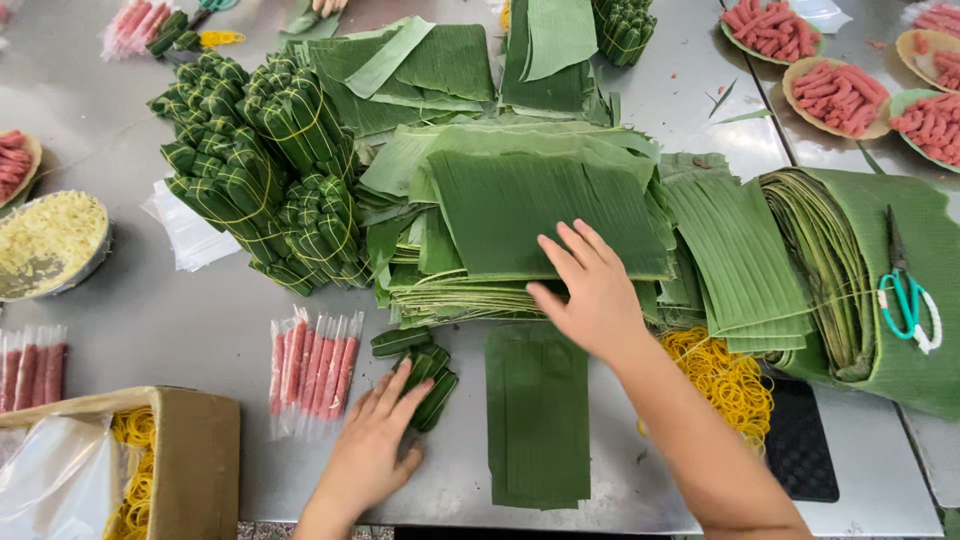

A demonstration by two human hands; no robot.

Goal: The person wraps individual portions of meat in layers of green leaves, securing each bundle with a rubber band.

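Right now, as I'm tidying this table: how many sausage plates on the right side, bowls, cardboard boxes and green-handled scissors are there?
Sausage plates, right side: 4
Bowl: 1
Cardboard box: 1
Green-handled scissors: 1
Total: 7

Grey steel table (pixel 160 330), bright overhead light

Cardboard box (pixel 190 450) cut by bottom-left edge; another person's hand (pixel 328 6) cropped at top, perhaps holding leaf.
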